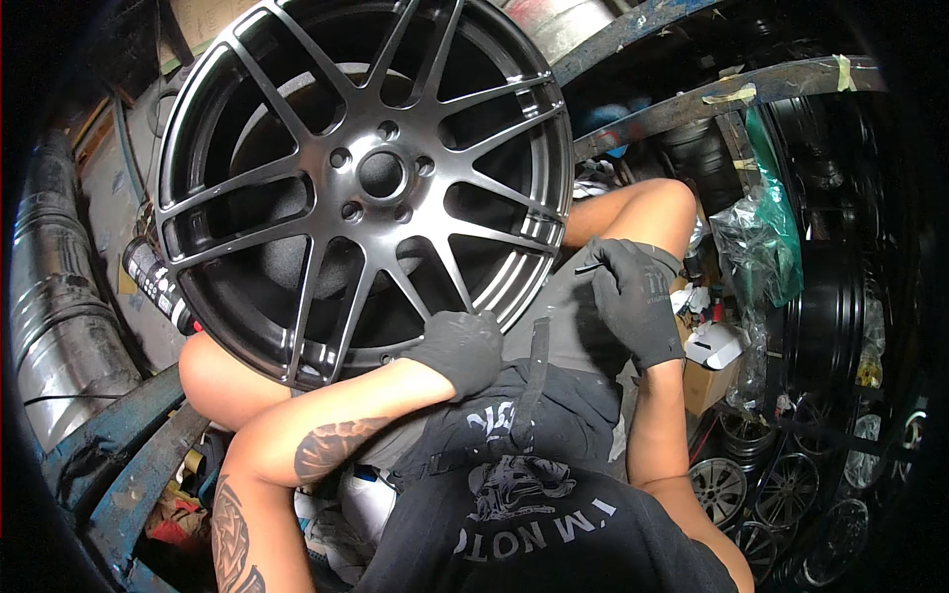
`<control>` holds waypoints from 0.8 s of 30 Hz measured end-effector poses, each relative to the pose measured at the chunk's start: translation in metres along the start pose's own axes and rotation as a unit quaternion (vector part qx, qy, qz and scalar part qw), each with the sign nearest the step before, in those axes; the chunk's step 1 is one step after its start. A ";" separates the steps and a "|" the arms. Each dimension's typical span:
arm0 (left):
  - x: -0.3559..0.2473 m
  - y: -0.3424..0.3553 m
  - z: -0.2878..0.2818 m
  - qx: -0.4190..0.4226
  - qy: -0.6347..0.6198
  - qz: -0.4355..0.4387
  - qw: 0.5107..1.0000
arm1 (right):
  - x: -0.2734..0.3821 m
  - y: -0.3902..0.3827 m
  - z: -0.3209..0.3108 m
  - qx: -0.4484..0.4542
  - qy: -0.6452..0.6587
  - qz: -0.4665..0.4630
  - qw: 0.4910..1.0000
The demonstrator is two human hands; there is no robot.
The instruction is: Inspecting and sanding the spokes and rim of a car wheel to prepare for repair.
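Note:
A large black alloy wheel point(381, 178) with machined silver spokes fills the upper left of the head view, its face turned toward me. My left hand point(458, 348), in a black glove, is closed over the wheel's near lower edge by a spoke end. Off the wheel's lower right side, above my thigh, is my right hand point(633, 296), also gloved in black. Its fingers are pinched together, and a thin dark edge shows at the fingertips; what it belongs to is too small to tell. Behind the spokes, a rough dark grey round surface point(287, 257) partly shows.
Blue metal beams point(119, 445) run along the lower left and upper right. A silver wheel barrel point(59, 296) stands at the far left, near a black bottle point(153, 277). Several wheels point(786, 489), a cardboard box point(707, 385) and clear plastic wrap point(741, 237) crowd the right side.

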State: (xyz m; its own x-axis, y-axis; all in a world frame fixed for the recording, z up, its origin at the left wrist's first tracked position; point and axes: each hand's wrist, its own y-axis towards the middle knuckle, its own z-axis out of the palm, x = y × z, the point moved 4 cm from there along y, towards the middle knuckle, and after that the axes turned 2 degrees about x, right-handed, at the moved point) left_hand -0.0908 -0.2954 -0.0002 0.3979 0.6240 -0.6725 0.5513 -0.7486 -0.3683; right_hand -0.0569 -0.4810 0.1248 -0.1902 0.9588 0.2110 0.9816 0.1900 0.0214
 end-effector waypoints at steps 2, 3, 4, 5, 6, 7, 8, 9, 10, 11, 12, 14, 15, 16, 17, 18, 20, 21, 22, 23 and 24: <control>-0.011 -0.001 0.001 0.011 0.031 0.009 0.999 | 0.003 0.004 -0.001 0.031 0.004 0.012 0.999; -0.017 -0.003 -0.004 0.038 0.048 0.010 0.998 | 0.003 0.004 0.000 0.052 -0.005 0.015 0.999; -0.017 -0.003 -0.004 0.041 0.050 0.011 0.998 | 0.000 0.004 0.002 0.074 -0.012 0.020 0.997; -0.016 -0.004 -0.004 0.035 0.052 0.008 0.998 | -0.007 0.004 0.007 0.073 -0.009 0.025 0.997; -0.015 -0.005 -0.003 0.031 0.052 0.005 0.998 | -0.015 0.004 0.013 0.076 -0.012 0.022 0.997; -0.013 -0.005 0.001 0.002 0.066 0.008 0.998 | -0.023 0.004 0.017 0.080 -0.012 0.021 0.996; -0.013 -0.007 0.005 0.013 0.069 0.008 0.998 | -0.033 0.003 0.017 0.082 -0.005 0.030 0.996; -0.012 -0.012 0.003 -0.020 0.076 0.012 0.997 | -0.036 0.004 0.016 0.069 0.021 0.023 0.997; -0.011 -0.015 -0.003 -0.055 0.092 0.016 0.994 | -0.039 0.007 0.014 0.049 0.048 0.015 0.998; -0.009 -0.018 -0.003 -0.056 0.111 0.004 0.992 | -0.047 0.007 0.015 0.048 0.049 0.025 0.997; -0.009 -0.019 -0.005 -0.046 0.118 0.002 0.992 | -0.051 0.011 0.013 0.046 0.060 0.032 0.997; -0.008 -0.023 -0.015 -0.077 0.129 0.016 0.989 | -0.052 0.022 0.008 0.039 0.069 0.024 0.997; -0.009 -0.020 -0.018 -0.070 0.145 -0.009 0.987 | -0.057 0.028 0.008 0.031 0.083 0.004 0.996; -0.010 -0.016 -0.021 -0.067 0.147 -0.017 0.987 | -0.061 0.034 0.006 0.032 0.091 0.000 0.995; -0.009 -0.012 -0.026 -0.074 0.171 -0.064 0.980 | -0.062 0.041 0.001 0.007 0.097 -0.028 0.995; -0.007 -0.006 -0.032 -0.082 0.195 -0.108 0.971 | -0.063 0.048 -0.007 -0.021 0.104 -0.055 0.993; 0.006 -0.004 -0.033 -0.081 0.208 -0.138 0.965 | -0.059 0.067 -0.018 -0.055 0.115 -0.099 0.987; 0.014 -0.005 -0.032 -0.119 0.201 -0.147 0.961 | -0.053 0.078 -0.025 -0.051 0.114 -0.120 0.985; 0.018 -0.004 -0.032 -0.155 0.194 -0.153 0.956 | -0.048 0.089 -0.032 -0.047 0.112 -0.138 0.983; 0.019 -0.004 -0.029 -0.164 0.191 -0.165 0.954 | -0.042 0.100 -0.040 -0.071 0.125 -0.183 0.973; 0.018 -0.009 -0.021 -0.158 0.199 -0.177 0.951 | -0.036 0.113 -0.044 -0.098 0.145 -0.231 0.957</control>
State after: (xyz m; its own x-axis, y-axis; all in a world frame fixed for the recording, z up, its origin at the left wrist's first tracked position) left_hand -0.0727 -0.2728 0.0043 0.3582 0.9067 -0.2226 0.8699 -0.4107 -0.2732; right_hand 0.0616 -0.5033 0.1630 -0.6193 0.6778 0.3964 0.7843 0.5095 0.3541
